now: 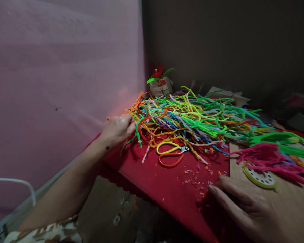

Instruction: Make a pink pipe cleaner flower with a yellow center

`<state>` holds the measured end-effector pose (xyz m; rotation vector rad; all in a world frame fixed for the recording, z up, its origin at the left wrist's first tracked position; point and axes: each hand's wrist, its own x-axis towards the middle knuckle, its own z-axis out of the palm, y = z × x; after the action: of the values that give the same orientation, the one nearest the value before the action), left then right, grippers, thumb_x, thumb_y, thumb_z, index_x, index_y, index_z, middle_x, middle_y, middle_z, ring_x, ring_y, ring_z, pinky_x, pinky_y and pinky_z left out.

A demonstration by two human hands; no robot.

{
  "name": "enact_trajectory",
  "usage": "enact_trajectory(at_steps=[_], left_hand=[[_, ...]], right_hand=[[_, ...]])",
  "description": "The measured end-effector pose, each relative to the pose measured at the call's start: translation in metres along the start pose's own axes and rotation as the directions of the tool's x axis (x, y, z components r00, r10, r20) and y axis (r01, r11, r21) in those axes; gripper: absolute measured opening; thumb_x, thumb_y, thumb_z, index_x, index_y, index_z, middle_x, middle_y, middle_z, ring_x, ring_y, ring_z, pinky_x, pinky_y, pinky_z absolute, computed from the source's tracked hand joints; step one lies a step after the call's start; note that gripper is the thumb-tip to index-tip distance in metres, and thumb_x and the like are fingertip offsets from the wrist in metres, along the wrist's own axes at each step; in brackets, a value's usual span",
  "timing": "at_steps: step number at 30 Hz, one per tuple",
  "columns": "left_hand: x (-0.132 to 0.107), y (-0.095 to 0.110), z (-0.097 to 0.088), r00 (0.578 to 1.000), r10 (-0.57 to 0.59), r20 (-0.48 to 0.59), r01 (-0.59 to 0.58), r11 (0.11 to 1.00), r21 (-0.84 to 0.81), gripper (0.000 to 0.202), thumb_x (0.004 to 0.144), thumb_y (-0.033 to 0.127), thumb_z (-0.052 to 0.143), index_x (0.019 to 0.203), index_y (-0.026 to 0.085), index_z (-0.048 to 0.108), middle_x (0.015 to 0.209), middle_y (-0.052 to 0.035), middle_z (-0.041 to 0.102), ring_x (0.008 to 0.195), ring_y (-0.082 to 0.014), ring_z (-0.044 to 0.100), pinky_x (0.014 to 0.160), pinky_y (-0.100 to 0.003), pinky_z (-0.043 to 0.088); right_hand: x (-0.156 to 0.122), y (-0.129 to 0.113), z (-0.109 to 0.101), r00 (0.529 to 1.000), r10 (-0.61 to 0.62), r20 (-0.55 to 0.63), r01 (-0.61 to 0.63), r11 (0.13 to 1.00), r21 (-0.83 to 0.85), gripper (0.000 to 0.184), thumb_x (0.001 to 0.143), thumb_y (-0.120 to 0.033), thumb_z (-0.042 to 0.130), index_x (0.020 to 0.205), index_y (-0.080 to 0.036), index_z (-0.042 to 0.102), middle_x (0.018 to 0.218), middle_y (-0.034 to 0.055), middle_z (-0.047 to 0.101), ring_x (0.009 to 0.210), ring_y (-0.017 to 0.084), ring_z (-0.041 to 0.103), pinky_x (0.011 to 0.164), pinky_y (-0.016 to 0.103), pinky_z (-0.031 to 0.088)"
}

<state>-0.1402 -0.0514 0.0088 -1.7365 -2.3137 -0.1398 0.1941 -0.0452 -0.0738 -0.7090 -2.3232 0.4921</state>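
My left hand [120, 128] is closed at the left edge of a tangled heap of colourful pipe cleaners [192, 114]. Its fingertips are turned away, so what they grip cannot be made out; orange and green strands poke out around it. Low on the right, my right hand [248, 206] rests near the table surface, thumb and fingers loosely stretched towards small fuzzy scraps [192, 179]. Nothing shows between those fingers. Small scissors [171, 153] with one yellow and one red handle loop lie in front of the heap, blades partly under strands.
A red cloth [147, 179] covers the table, beside a brown board [291, 199]. On the board are a yellow-rimmed white spool [259, 176], pink pipe cleaners [268, 157] and a green bundle [281, 140]. A red flower [157, 72] stands behind. A pink wall [66, 67] borders the left.
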Motion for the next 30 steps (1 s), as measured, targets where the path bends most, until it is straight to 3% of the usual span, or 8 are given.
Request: enact_trajectory(at_steps=[3,6,13,17,21,25,30], left_hand=[[0.019,0.001,0.003,0.985,-0.014,-0.175,-0.010,0.990,-0.138,0.024,0.078,0.029,0.041,0.077,0.015,0.060,0.062,-0.0027,0.059,0.056,-0.0128,0.051,0.054,-0.023,0.035],[0.037,0.004,0.008,0.960,-0.028,-0.278,-0.051,0.961,-0.273,0.021,0.077,0.025,0.043,0.074,0.014,0.061,0.060,-0.0017,0.059,0.055,-0.0110,0.051,0.054,-0.022,0.037],[0.053,0.018,0.014,0.943,-0.047,-0.331,-0.120,0.876,-0.467,0.013,0.074,0.021,0.050,0.074,0.014,0.060,0.064,-0.0013,0.060,0.061,-0.0118,0.055,0.056,-0.021,0.040],[0.050,0.018,0.013,0.936,-0.039,-0.350,-0.149,0.856,-0.495,0.010,0.073,0.019,0.050,0.074,0.015,0.059,0.062,0.0000,0.060,0.059,-0.0115,0.055,0.054,-0.021,0.041],[0.037,0.014,0.001,0.927,-0.080,-0.367,-0.165,0.791,-0.590,0.009,0.073,0.018,0.050,0.076,0.016,0.057,0.060,0.0019,0.059,0.049,-0.0091,0.053,0.047,-0.019,0.041],[0.022,0.015,-0.020,0.871,-0.113,-0.478,-0.259,0.722,-0.642,0.008,0.073,0.014,0.051,0.077,0.016,0.058,0.062,0.0018,0.058,0.051,-0.0076,0.052,0.047,-0.019,0.041],[0.012,0.030,-0.041,0.828,-0.100,-0.552,-0.428,0.524,-0.737,0.008,0.079,0.014,0.052,0.082,0.018,0.058,0.067,0.0024,0.057,0.058,-0.0072,0.053,0.054,-0.020,0.044]], right_hand=[[0.001,-0.001,0.000,1.000,-0.016,-0.014,0.016,1.000,-0.008,0.032,0.088,-0.024,0.045,0.057,-0.018,0.047,0.048,-0.0031,0.044,0.040,0.007,0.046,0.041,0.019,0.034],[0.001,-0.001,0.000,1.000,-0.022,-0.011,0.022,1.000,-0.015,0.030,0.088,-0.024,0.044,0.059,-0.018,0.049,0.048,-0.0030,0.045,0.040,0.007,0.046,0.042,0.019,0.035],[0.001,0.001,0.001,1.000,-0.019,-0.011,0.019,1.000,-0.014,0.030,0.088,-0.023,0.046,0.059,-0.018,0.049,0.049,-0.0027,0.046,0.041,0.008,0.047,0.042,0.019,0.035],[0.001,0.000,0.000,1.000,-0.014,-0.018,0.014,1.000,-0.015,0.028,0.088,-0.025,0.045,0.061,-0.019,0.052,0.048,-0.0026,0.047,0.040,0.008,0.047,0.042,0.020,0.035],[0.000,0.001,0.001,1.000,-0.013,-0.017,0.012,1.000,-0.016,0.030,0.088,-0.024,0.045,0.059,-0.019,0.050,0.048,-0.0029,0.046,0.040,0.008,0.046,0.042,0.020,0.035],[-0.002,0.002,0.003,1.000,-0.007,-0.004,0.007,1.000,-0.015,0.026,0.088,-0.024,0.046,0.063,-0.019,0.051,0.050,-0.0031,0.047,0.041,0.008,0.047,0.043,0.020,0.035],[-0.001,0.001,0.002,1.000,-0.014,-0.006,0.014,1.000,0.002,0.028,0.087,-0.022,0.046,0.060,-0.019,0.048,0.049,-0.0036,0.046,0.041,0.007,0.047,0.043,0.018,0.034]])
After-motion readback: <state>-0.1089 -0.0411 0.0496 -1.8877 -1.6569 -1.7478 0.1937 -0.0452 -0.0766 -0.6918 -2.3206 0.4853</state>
